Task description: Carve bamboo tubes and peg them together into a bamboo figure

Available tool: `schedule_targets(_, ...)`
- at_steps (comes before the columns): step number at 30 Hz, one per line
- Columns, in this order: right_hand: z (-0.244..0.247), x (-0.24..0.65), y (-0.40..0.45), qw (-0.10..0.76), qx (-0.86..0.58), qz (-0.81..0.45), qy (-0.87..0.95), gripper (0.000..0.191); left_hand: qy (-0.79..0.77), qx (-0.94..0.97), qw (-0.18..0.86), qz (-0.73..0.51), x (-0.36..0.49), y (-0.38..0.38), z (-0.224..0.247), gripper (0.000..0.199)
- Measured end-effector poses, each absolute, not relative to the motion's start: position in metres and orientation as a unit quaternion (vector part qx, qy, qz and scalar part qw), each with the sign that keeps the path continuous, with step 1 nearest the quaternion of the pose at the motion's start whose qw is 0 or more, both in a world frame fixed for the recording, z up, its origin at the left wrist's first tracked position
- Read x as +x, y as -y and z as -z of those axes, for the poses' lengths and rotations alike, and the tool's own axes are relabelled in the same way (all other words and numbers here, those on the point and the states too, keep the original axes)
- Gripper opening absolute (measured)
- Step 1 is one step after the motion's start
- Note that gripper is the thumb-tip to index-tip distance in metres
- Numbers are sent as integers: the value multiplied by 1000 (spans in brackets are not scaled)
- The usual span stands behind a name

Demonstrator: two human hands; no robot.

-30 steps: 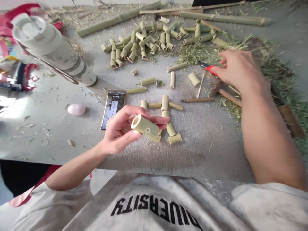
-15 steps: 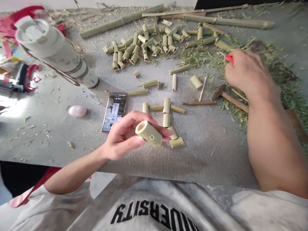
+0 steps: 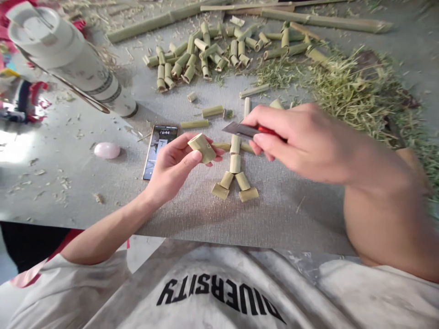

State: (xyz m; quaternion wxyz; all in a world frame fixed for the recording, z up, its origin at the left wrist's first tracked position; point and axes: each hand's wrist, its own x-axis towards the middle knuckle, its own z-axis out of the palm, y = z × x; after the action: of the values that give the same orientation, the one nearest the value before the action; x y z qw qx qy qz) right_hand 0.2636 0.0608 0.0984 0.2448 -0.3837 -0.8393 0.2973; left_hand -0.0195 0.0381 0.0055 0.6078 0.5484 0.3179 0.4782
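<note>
My left hand (image 3: pixel 174 167) is closed round a short hollow bamboo piece (image 3: pixel 203 148), tilted, with a small notch on its side. To its right, my right hand (image 3: pixel 291 139) grips a knife (image 3: pixel 243 130) with a dark pointed blade and some red on it; the tip points left toward the bamboo piece without touching it. Below both hands, short bamboo pieces (image 3: pixel 235 163) lie in a figure with two splayed legs. My right hand covers part of the figure's right side.
A phone (image 3: pixel 151 155), a pink oval object (image 3: pixel 107 150) and a tall white flask (image 3: pixel 73 64) stand or lie left. Many cut bamboo pieces (image 3: pixel 181 64) and long stalks (image 3: pixel 322 20) lie at the back, green shavings (image 3: pixel 343 87) at right.
My right hand has come left and nearer from the shavings, bringing the knife close to the left hand. The left hand has tipped the bamboo piece and moved slightly up and left.
</note>
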Motion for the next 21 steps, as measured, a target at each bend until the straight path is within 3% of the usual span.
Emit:
schedule_targets(4, -94, 248, -45, 227, -384, -237, 863, 13, -320, 552, 604, -477, -20, -36, -6, 41)
schedule_targets(13, -91, 237, -34, 191, -383, -227, 875, 17, -323, 552, 611, -466, -21, -35, -8, 39)
schedule_targets(21, -83, 234, -48, 205, -342, -404, 823, 15, -323, 552, 605, -474, -19, -35, -10, 37)
